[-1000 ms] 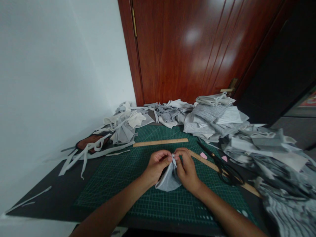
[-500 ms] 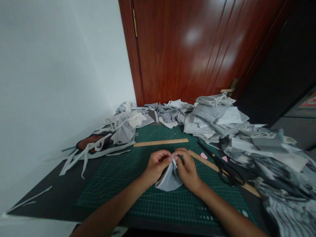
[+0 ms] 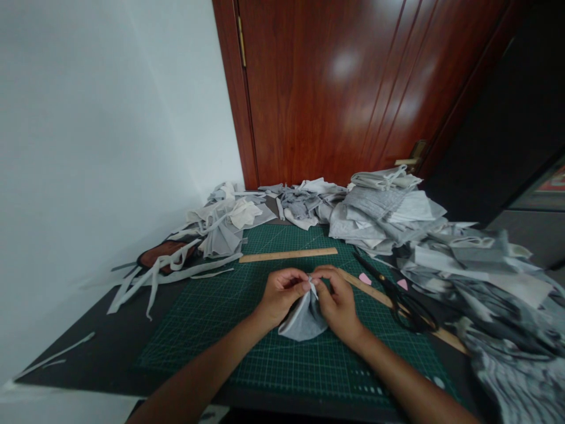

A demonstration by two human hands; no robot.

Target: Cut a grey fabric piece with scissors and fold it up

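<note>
Between my hands hangs a small piece of grey fabric (image 3: 303, 323) with a pale edge, gathered to a point at the top and spreading out below. My left hand (image 3: 283, 296) pinches the gathered tip between thumb and fingers from the left. From the right, my right hand (image 3: 336, 299) pinches the same tip, its thumb close to the other thumb. Both hands are over the green cutting mat (image 3: 203, 330). The fingertips partly hide the top of the fabric.
Black scissors (image 3: 392, 294) lie across a wooden ruler (image 3: 371, 290) on the right, near pink chalk pieces (image 3: 365, 278). A second wooden ruler (image 3: 289, 254) lies beyond my hands. Fabric piles (image 3: 384, 206) line the back and right; pale strips (image 3: 176, 265) lie left.
Almost nothing differs. Both hands keep their pinch on the gathered tip, and the fabric hangs nearly the same way.
</note>
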